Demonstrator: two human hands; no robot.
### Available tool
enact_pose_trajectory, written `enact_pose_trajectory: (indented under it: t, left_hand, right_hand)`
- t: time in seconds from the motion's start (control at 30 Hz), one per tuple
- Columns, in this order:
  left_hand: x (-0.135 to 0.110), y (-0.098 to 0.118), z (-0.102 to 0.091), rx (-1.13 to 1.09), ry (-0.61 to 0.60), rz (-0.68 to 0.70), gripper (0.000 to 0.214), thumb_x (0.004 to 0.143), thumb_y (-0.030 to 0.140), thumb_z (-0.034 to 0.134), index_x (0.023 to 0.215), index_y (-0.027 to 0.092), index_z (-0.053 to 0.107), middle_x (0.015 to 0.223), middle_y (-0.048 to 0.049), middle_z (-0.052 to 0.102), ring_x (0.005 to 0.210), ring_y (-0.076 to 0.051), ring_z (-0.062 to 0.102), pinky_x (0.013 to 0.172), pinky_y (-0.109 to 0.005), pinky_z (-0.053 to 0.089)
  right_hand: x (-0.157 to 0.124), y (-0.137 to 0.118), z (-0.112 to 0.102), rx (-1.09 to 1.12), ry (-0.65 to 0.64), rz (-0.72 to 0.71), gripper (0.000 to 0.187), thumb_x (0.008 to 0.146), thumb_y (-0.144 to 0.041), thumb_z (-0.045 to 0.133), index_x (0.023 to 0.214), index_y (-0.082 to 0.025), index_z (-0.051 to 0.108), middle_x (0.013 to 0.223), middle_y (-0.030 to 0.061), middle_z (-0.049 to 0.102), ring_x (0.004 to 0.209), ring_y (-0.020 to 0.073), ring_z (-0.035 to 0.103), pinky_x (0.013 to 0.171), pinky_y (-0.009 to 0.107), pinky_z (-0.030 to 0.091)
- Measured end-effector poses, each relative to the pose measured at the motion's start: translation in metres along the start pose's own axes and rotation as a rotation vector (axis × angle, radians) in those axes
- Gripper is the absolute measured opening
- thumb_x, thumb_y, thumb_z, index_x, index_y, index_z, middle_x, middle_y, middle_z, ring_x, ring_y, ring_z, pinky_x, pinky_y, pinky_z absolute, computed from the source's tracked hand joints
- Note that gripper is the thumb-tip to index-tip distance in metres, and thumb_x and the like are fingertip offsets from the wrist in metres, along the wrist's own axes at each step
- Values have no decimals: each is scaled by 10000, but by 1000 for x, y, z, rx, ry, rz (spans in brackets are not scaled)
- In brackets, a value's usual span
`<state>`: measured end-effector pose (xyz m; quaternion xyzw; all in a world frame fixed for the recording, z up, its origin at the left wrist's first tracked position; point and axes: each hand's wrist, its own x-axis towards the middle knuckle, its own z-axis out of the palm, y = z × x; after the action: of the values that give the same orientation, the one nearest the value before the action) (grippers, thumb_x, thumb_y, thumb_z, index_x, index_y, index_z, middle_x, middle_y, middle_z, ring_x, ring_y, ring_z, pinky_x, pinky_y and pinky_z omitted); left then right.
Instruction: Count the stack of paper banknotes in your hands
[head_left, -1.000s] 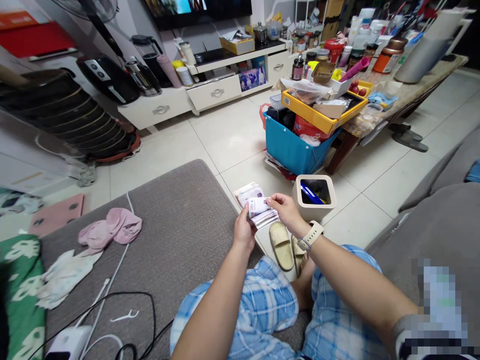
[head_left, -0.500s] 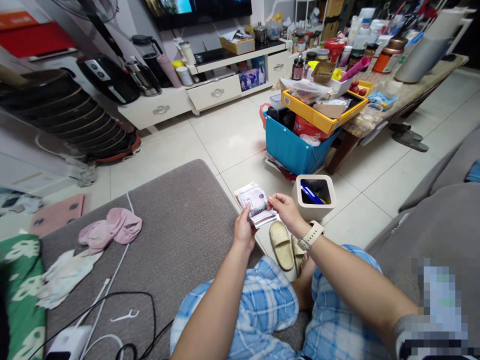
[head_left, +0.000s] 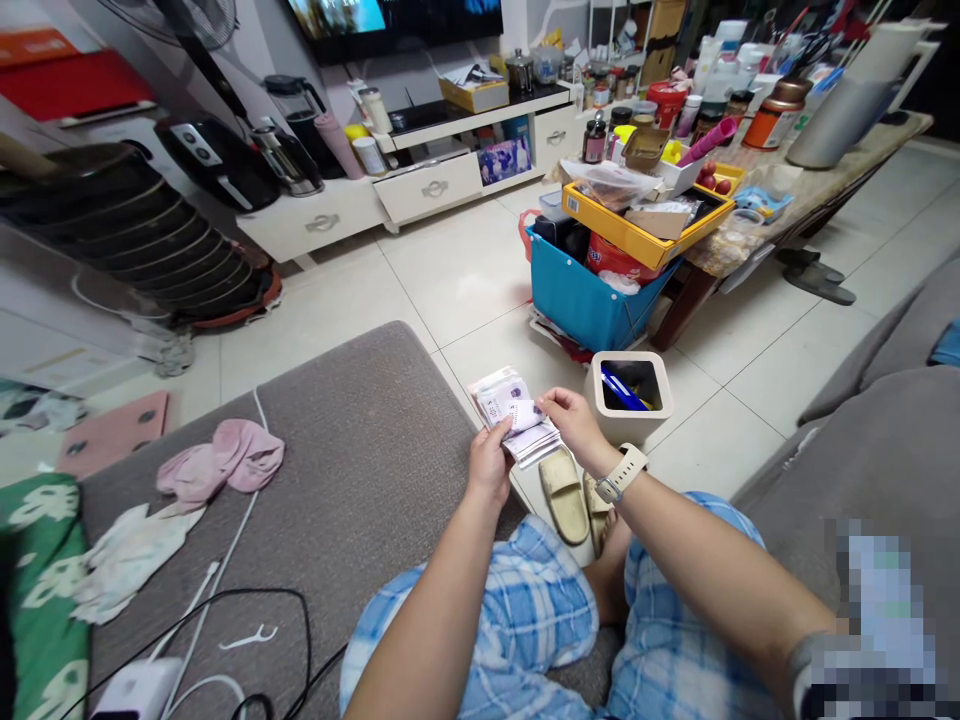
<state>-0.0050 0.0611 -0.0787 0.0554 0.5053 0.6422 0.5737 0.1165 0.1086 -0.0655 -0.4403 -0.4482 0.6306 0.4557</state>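
Two hands grip your banknote stack [head_left: 516, 418] at frame centre: left hand [head_left: 489, 468] clamps it, right hand [head_left: 574, 420] pinches the top note; most notes remain beneath.

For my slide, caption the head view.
Both hands, left and right, hold a banknote stack above slippers.

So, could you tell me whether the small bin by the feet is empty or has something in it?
Not empty: the open-topped bin shows blue items lying inside against its dark interior.
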Motion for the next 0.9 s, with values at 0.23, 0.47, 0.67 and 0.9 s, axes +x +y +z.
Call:
enact_pose_trajectory:
  t: [0.23, 0.47, 0.67, 0.9]
  left_hand:
    - [-2, 4, 1, -10, 20, -10, 274, 789, 285, 662, 977, 89, 695, 919, -135, 741, 885, -273, 717, 827, -393, 564]
    - [-5, 8, 1, -27, 35, -38, 257, 840, 289, 625, 996, 96, 690, 913, -134, 741, 858, -263, 721, 810, -401, 573]
    - [-6, 8, 1, -12, 34, -33, 260, 853, 298, 617, 1004, 99, 688, 905, -125, 742, 800, -245, 723, 787, -390, 579]
    - [-8, 14, 4, -50, 31, 7, 241, 862, 262, 583, 998, 93, 688, 910, -135, 737, 823, -243, 717, 757, -360, 579]
  right_hand:
    - [0, -1, 3, -15, -36, -3, 297, 696, -443, 690, 626, -198, 537, 598, -31, 515, 595, 130, 460, 605, 279, 362]
    - [-1, -2, 5, 24, -71, -12, 304, 702, -458, 694, 636, -194, 558, 595, -32, 518, 588, 129, 457, 604, 279, 365]
    - [-3, -3, 6, 61, -77, 2, 322, 693, -479, 707, 646, -194, 565, 609, -30, 525, 591, 128, 452, 601, 277, 366]
    - [-13, -16, 16, 62, -66, -43, 395, 732, -581, 671, 681, -199, 583, 588, -10, 534, 587, 145, 462, 603, 293, 374]
